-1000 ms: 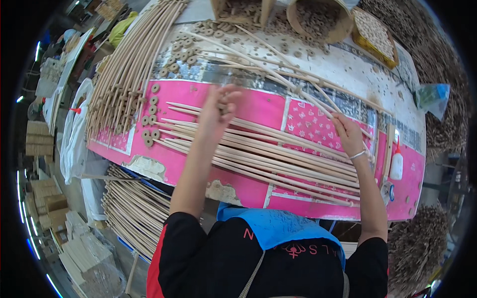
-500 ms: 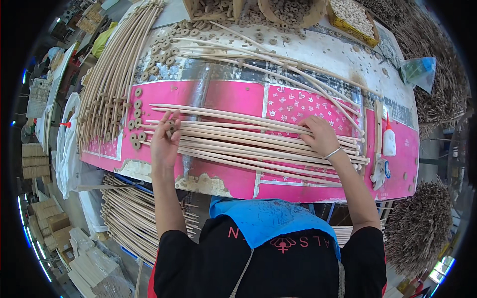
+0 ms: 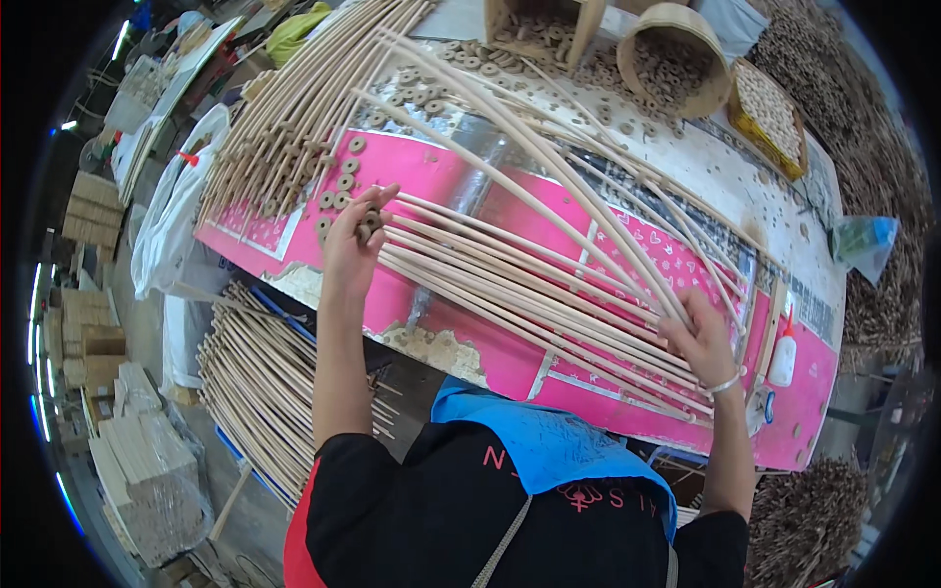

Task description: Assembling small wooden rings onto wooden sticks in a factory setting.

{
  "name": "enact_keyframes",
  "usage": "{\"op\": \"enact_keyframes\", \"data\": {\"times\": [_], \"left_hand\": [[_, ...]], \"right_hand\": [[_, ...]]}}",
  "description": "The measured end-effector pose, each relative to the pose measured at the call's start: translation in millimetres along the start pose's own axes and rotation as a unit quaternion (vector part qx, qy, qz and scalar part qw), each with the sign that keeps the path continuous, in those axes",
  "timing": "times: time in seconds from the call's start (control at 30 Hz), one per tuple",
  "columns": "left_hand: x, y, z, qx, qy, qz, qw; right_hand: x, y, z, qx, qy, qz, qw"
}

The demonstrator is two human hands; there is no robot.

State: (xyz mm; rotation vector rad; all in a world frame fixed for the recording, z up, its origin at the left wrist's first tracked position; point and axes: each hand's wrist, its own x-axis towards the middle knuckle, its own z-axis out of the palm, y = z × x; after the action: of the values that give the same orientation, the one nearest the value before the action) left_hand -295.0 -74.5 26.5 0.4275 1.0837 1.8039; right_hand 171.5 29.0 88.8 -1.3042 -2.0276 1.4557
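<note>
My right hand is closed around a couple of pale wooden rods near their right ends. Their far ends point up and left, above the table. Brown ring-shaped discs sit in the fingers of my left hand, which is raised at the left ends of the other rods. Those rods lie side by side across the pink table cover, with rounded knobs at some right ends. Several loose rings rest on the cover just beyond my left hand.
Ringed rods are heaped at the far left. A round tub of rings and a yellow box of pale beads stand at the back. A glue bottle is near the right edge. More rods are stacked below the table.
My right hand has taken hold of rods, and their left ends have swung up and away from the row. My left hand still holds rings. The whole view has turned.
</note>
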Motion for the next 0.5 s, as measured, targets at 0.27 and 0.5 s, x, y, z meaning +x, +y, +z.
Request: {"op": "enact_keyframes", "data": {"times": [0.27,0.5], "left_hand": [[70,-39,8,-0.104,0.004,-0.041,0.994],[87,-49,44,-0.058,0.041,-0.051,0.996]], "right_hand": [[-59,37,30,0.125,0.024,0.056,0.99],[-90,54,43,0.11,0.055,0.074,0.99]]}}
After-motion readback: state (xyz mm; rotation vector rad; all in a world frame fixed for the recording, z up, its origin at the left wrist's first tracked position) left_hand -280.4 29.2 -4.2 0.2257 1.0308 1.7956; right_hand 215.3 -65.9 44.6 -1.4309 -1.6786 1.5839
